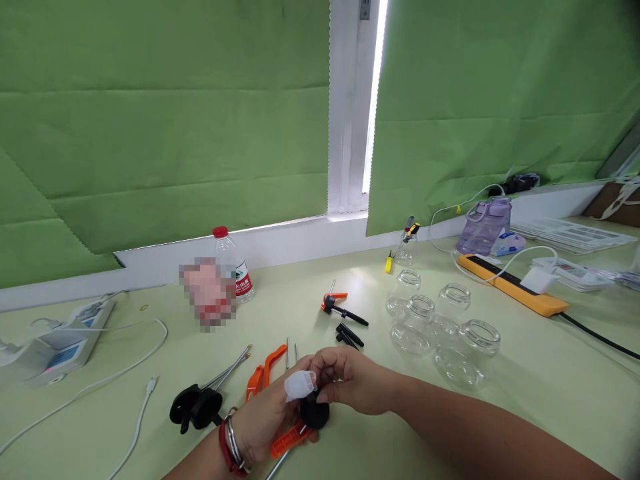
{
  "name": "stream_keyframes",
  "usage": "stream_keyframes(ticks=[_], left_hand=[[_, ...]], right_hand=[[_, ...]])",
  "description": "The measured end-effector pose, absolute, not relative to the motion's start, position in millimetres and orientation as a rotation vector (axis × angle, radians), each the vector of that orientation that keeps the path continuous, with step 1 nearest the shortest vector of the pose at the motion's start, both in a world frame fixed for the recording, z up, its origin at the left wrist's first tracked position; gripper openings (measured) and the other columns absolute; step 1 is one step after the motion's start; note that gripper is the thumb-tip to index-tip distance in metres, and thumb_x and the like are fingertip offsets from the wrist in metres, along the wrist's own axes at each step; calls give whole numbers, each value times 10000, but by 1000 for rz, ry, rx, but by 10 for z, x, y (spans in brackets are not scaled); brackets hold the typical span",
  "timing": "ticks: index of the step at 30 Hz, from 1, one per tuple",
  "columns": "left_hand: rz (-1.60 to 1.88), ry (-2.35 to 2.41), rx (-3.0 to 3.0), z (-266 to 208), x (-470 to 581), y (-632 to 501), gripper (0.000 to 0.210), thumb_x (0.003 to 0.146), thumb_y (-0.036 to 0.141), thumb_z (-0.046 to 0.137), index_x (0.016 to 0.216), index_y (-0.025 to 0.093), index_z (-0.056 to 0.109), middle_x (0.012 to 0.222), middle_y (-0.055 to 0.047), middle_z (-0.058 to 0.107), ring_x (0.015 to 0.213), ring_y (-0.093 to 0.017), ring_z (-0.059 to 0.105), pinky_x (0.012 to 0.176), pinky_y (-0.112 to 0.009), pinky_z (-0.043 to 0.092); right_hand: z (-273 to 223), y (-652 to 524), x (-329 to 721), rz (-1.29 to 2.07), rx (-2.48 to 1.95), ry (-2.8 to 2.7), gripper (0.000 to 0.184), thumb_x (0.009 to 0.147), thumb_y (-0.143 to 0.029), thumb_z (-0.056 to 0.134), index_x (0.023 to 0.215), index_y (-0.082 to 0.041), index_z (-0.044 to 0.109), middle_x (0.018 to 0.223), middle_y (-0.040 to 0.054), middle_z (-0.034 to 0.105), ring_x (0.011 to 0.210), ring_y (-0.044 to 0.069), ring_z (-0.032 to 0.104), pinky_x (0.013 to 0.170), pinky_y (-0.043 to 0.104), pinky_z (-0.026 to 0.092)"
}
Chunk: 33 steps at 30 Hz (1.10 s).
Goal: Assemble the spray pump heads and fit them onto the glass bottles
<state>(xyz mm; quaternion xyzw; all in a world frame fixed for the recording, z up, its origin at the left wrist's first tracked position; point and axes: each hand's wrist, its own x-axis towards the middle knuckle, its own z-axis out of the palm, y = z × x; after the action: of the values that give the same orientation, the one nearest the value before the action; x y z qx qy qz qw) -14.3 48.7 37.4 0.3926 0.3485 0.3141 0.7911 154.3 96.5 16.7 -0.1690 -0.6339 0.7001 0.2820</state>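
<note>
Left hand (267,417) holds round black plastic part (315,413) and ridged orange plastic piece (287,442) over pale green table (380,447); right hand (353,381), fingers curled narrow, touches black part's top, can't tell if pinching anything; clear round-bellied jars (413,328) stand right

Here's the open lane: bare table (283,307) from the bottle (244,287) across to the crank (345,312), mid-frame! Right of centre, bunched jars (413,330) block the way; past them, free space below the power strip (515,285). Lower left, a cable (151,385) and black discs (206,408) obstruct. Bottom centre's jammed, left hand (267,415) and right hand (353,380) crowding a black piece (315,412).
</note>
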Motion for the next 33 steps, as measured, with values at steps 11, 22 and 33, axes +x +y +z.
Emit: stream_keyframes(ticks=[11, 22, 33], left_hand=[[690, 760, 851, 376, -133, 479, 319, 806, 437, 548, 1055, 237, 553, 836, -27, 506, 719, -161, 519, 564, -271, 428], [689, 758, 842, 392, -125, 471, 286, 820, 419, 532, 1028, 223, 546, 790, -5, 463, 686, -148, 504, 562, -269, 417], [679, 770, 860, 385, -132, 470, 315, 822, 418, 522, 1069, 224, 545, 819, -22, 490, 718, -158, 501, 564, -264, 419]], right_hand=[[143, 980, 1535, 1884, -472, -1692, 239, 678, -238, 727, 787, -147, 535, 898, 26, 590, 771, 102, 541, 702, 247, 433], [164, 976, 1543, 1866, -467, -1709, 254, 669, -251, 738, 738, -148, 516, 883, 25, 594, 736, 95, 535, 687, 241, 440], [152, 981, 1549, 1845, -439, -1724, 244, 677, -227, 731, 715, -147, 505, 872, 23, 584, 763, 104, 537, 704, 249, 438]])
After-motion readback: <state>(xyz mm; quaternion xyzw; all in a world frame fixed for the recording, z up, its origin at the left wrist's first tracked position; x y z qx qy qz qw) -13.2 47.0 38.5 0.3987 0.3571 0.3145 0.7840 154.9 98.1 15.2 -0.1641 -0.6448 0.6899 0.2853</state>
